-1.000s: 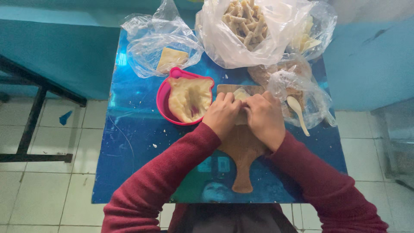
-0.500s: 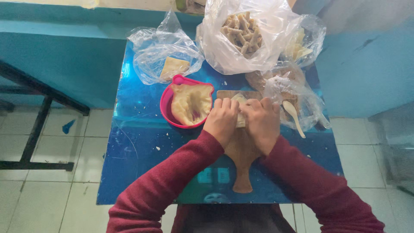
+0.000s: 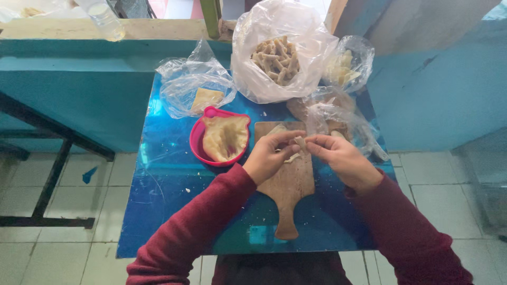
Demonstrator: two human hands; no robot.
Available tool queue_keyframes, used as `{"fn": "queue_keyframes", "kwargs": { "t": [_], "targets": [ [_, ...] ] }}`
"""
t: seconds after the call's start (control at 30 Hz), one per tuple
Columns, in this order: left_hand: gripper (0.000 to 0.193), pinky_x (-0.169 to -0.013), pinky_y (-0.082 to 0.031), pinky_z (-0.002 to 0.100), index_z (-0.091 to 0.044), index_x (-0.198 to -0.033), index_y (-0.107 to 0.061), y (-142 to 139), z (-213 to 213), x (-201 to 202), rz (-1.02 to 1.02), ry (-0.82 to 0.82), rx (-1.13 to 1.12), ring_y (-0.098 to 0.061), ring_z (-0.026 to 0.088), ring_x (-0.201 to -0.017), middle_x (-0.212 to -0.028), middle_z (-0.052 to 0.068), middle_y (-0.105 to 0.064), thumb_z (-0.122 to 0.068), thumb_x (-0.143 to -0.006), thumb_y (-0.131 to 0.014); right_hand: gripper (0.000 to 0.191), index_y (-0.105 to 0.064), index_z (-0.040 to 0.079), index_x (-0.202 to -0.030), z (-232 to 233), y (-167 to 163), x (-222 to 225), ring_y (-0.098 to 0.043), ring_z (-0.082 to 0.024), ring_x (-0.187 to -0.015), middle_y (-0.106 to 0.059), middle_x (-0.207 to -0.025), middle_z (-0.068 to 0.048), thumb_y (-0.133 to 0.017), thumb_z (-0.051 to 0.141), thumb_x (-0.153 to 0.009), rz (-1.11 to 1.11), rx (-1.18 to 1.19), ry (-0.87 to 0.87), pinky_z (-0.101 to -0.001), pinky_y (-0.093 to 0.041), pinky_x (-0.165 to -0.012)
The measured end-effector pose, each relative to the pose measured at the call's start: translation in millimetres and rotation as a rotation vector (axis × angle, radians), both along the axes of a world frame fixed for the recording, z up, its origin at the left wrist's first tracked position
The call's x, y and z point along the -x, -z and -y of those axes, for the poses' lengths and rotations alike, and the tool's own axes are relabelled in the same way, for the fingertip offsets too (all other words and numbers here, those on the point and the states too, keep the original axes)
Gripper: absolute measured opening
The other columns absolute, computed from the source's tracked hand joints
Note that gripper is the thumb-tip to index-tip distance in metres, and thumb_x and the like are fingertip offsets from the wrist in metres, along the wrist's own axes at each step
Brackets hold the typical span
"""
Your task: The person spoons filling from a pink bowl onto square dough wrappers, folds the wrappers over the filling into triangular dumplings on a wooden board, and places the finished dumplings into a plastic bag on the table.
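Your left hand (image 3: 266, 158) and right hand (image 3: 343, 158) pinch a small dough piece (image 3: 300, 143), its long axis running 12 to 6, above the wooden board (image 3: 288, 184).

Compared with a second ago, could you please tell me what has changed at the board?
Both hands have lifted off the wooden board: the left hand and right hand now pinch a small rolled piece of dough between their fingertips above it, rather than pressing it flat. The pink bowl and plastic bags stayed put.
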State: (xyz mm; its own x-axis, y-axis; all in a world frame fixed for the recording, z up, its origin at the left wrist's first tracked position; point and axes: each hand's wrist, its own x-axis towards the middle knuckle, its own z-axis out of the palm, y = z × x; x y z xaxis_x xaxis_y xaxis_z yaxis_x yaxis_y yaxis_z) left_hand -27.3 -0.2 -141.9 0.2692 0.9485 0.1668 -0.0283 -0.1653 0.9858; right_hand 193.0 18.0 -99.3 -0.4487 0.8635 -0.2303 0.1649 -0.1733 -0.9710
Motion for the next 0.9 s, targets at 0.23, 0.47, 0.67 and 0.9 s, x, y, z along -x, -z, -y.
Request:
{"fn": "queue_keyframes", "kwargs": {
  "t": [0.23, 0.47, 0.67, 0.9],
  "targets": [
    [0.026, -0.078, -0.052, 0.025, -0.006, -0.117, -0.067, -65, 0, 0, 0.058, -0.032, -0.223, -0.067, 0.004, -0.095, -0.109, -0.001, -0.073, -0.020, -0.098, -0.076, 0.031, -0.075, 0.009, -0.115, 26, -10, -32, -0.065, -0.017, -0.079, -0.073, -0.100, -0.001, -0.068, 0.030, -0.093, 0.500, -0.477, 0.306, -0.0303, -0.050, -0.072],
    [0.031, -0.090, -0.055, 0.034, -0.011, -0.124, -0.061, -141, -56, 25, -0.501, -0.588, -1.196, -0.065, 0.022, -0.102, -0.111, 0.004, -0.071, -0.011, -0.100, -0.081, 0.031, -0.070, 0.006, -0.100, 38, 11, -49, -0.064, -0.037, -0.094, -0.073, -0.097, -0.013, -0.078, 0.029, -0.081, 1.022, -0.925, 0.296, -0.0487, -0.049, -0.082],
    [0.041, -0.088, -0.053, 0.040, -0.008, -0.121, -0.067, -138, -123, 33, -1.212, -0.844, -1.080, -0.060, 0.028, -0.111, -0.128, 0.017, -0.069, -0.029, -0.086, -0.075, 0.027, -0.071, 0.006, -0.107, 28, 32, -56, -0.065, -0.037, -0.097, -0.073, -0.101, -0.013, -0.073, 0.020, -0.084, 0.982, -0.944, 0.303, -0.0487, -0.050, -0.087],
    [0.032, -0.091, -0.051, 0.042, -0.008, -0.127, -0.067, -107, -42, 29, -0.968, -0.716, -1.074, -0.059, 0.027, -0.109, -0.121, 0.008, -0.065, -0.017, -0.097, -0.071, 0.018, -0.075, 0.010, -0.102, 18, 23, -67, -0.069, -0.038, -0.087, -0.073, -0.096, -0.014, -0.070, 0.020, -0.087, 1.049, -0.904, 0.256, -0.0492, -0.054, -0.077]
  ]
}}
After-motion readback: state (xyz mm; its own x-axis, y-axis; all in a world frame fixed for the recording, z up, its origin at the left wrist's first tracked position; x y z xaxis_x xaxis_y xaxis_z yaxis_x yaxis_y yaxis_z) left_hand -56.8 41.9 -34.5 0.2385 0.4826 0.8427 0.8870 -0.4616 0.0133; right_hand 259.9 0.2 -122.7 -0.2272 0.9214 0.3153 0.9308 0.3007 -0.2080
